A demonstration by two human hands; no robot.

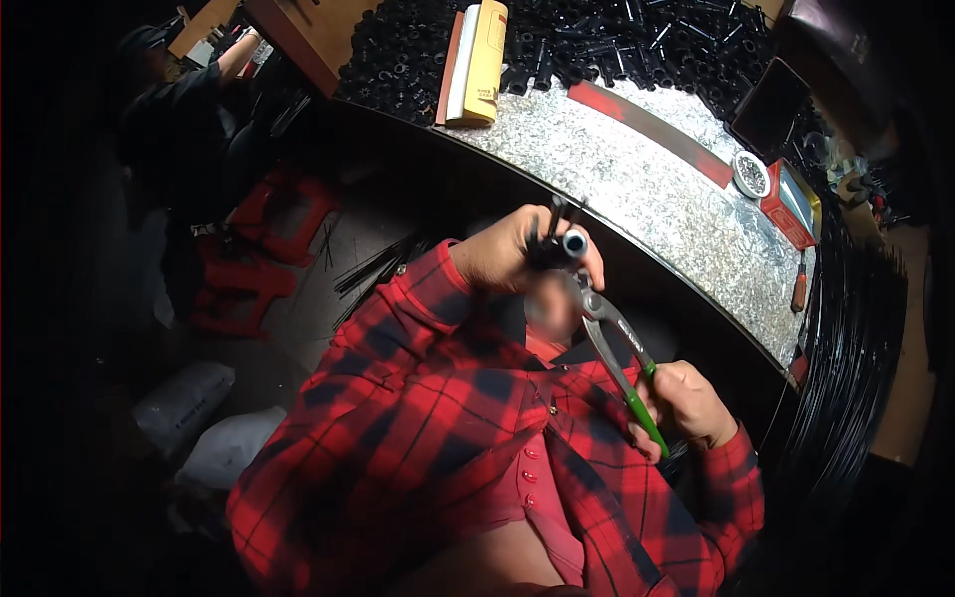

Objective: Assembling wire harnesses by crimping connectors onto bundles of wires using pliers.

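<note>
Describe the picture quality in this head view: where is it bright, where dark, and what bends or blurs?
Head view: light falls mainly on the speckled worktop and the red checked shirt; the outer rim sinks into black, as does the floor at left; the worktop's straight edge bows with the fisheye lens; a soft blurred patch sits just below the left hand; the pliers in the right hand stay sharp.

I see green-handled pliers [615,343] slanting from lower right up to a small black tube [559,242] — its pale round end faces me — jaws at that tube, above the lap.
</note>
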